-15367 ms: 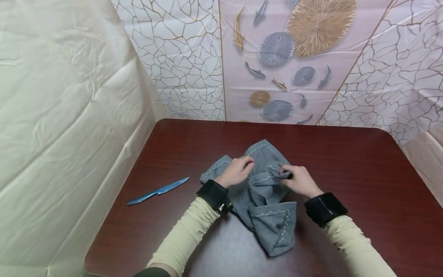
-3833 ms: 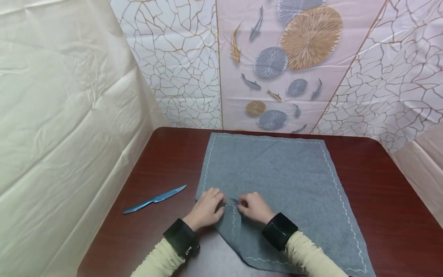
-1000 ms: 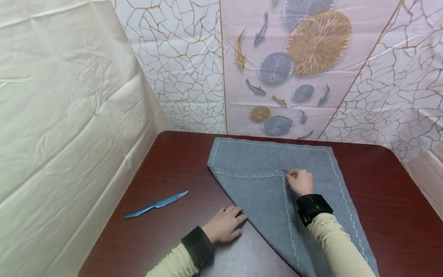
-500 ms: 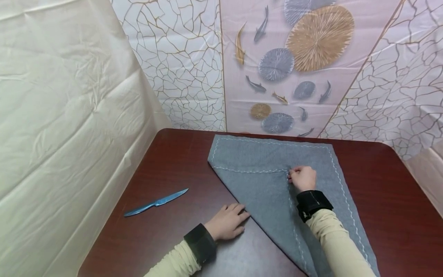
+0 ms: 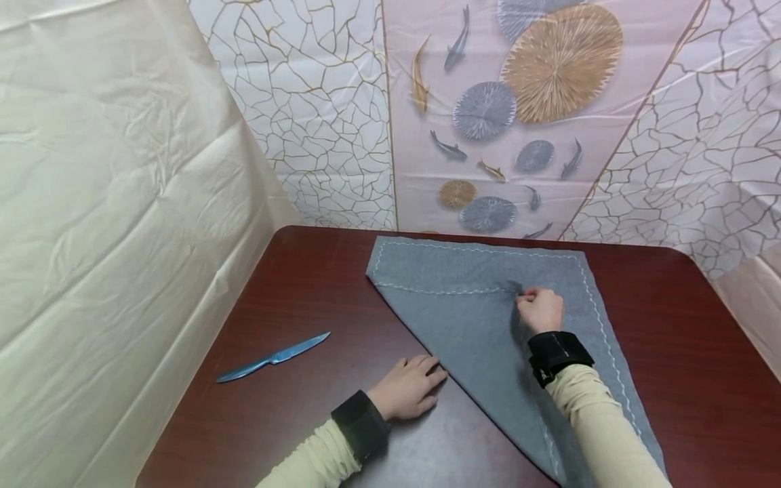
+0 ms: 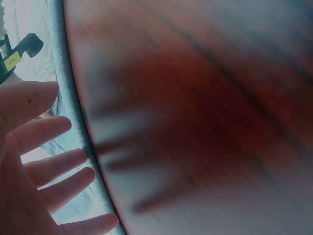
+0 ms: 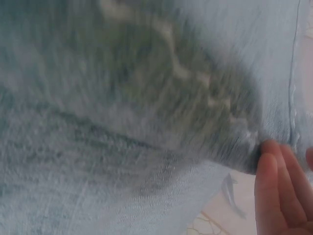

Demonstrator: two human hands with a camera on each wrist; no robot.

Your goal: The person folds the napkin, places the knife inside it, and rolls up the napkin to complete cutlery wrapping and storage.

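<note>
A grey cloth [image 5: 464, 332] with pale stitching along its edges lies on the dark red-brown table [image 5: 274, 434]. Its near left part is folded over, which makes a slanting folded edge. My right hand [image 5: 542, 310] pinches the turned-over corner on top of the cloth; the right wrist view shows the fabric [image 7: 195, 98] close up and blurred, with the fingertips at its edge. Fingers spread, my left hand [image 5: 407, 388] rests with its fingertips at the slanting fold. In the left wrist view those fingers [image 6: 54, 169] are extended and hold nothing.
A blue knife [image 5: 274, 357] lies on the table left of my left hand, its tip towards the far right. Behind the table hangs a patterned sheet [image 5: 482, 169], and a cream sheet [image 5: 122, 237] covers the left side.
The bunched cloth was spread out, then its near left corner was folded over. In the last second, my right hand drew the corner slightly away and right; my left hand shifted slightly right.
</note>
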